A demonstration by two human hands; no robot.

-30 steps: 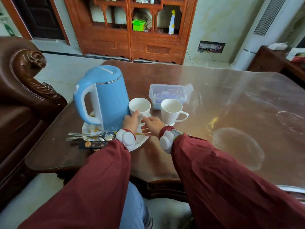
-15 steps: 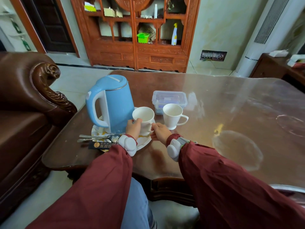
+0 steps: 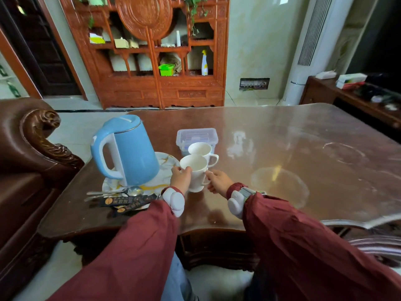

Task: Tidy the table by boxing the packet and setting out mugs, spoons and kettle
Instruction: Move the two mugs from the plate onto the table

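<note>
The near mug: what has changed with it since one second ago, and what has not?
The near mug has left the plate and now sits in front of the far mug. The left hand keeps its grip and the right hand has taken the handle side. Kettle, spoons, packets and box stayed.

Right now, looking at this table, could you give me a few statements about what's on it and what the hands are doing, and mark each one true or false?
1. Both hands hold the near mug: the left hand on its side, the right hand at its handle. True.
2. The blue kettle stands on the plate. True.
3. The clear plastic box has its lid off. False: the lid is on.
4. The spoons are standing inside the far mug. False: they lie at the plate's near edge, beside the dark packets.
5. The kettle's lid is closed. True.
</note>
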